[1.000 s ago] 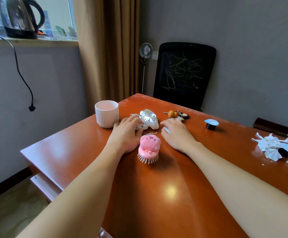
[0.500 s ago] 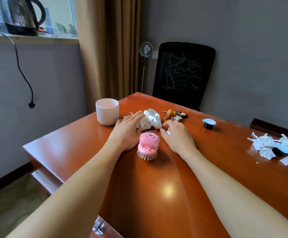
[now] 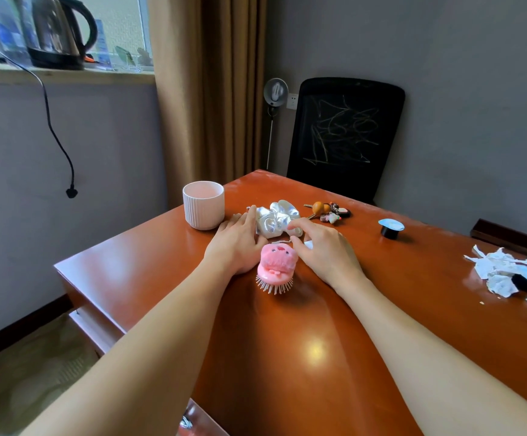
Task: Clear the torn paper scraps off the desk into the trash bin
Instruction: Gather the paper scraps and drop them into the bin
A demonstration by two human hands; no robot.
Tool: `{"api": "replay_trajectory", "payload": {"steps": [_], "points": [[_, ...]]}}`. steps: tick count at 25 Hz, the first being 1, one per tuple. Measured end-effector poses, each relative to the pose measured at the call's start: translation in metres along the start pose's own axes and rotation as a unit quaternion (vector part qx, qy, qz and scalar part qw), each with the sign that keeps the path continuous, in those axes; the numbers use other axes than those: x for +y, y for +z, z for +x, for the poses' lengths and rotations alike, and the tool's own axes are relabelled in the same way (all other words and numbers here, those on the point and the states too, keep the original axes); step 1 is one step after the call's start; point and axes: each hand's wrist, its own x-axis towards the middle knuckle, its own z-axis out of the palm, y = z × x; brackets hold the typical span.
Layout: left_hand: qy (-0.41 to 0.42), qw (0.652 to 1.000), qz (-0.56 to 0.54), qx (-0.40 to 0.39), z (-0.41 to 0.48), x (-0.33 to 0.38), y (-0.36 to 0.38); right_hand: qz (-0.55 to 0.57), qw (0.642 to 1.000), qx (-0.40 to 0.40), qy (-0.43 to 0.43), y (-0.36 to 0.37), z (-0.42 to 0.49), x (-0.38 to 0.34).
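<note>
My left hand (image 3: 235,247) lies flat, empty; my right hand (image 3: 325,251) perhaps pinches a paper scrap (image 3: 308,244) at the hairbrush's (image 3: 275,268) two o'clock.

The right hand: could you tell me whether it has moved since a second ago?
Yes. The right hand has lifted its fingers and reached toward the silver scrunchie, judged against the pink brush, which stayed put.

grey wall (image 3: 444,58) | tan curtain (image 3: 205,89) | black chair (image 3: 344,133) | windowsill (image 3: 61,75)
</note>
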Motion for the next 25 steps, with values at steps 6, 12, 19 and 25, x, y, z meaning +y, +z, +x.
{"api": "replay_trajectory", "payload": {"steps": [6, 12, 19, 25], "points": [[-0.027, 0.997, -0.028, 0.071, -0.007, 0.006, -0.004, -0.040, 0.998, -0.055, 0.008, 0.002, 0.002, 0.000], [0.009, 0.989, -0.012, 0.149, -0.019, 0.006, -0.009, -0.056, 0.996, -0.054, 0.030, -0.005, -0.003, -0.004], [0.034, 0.988, -0.052, 0.141, -0.031, 0.001, -0.011, -0.121, 0.986, -0.093, 0.064, -0.004, -0.005, -0.009], [-0.008, 0.989, -0.041, 0.143, -0.061, 0.001, -0.016, -0.109, 0.984, -0.113, 0.088, -0.024, -0.030, -0.018]]}}
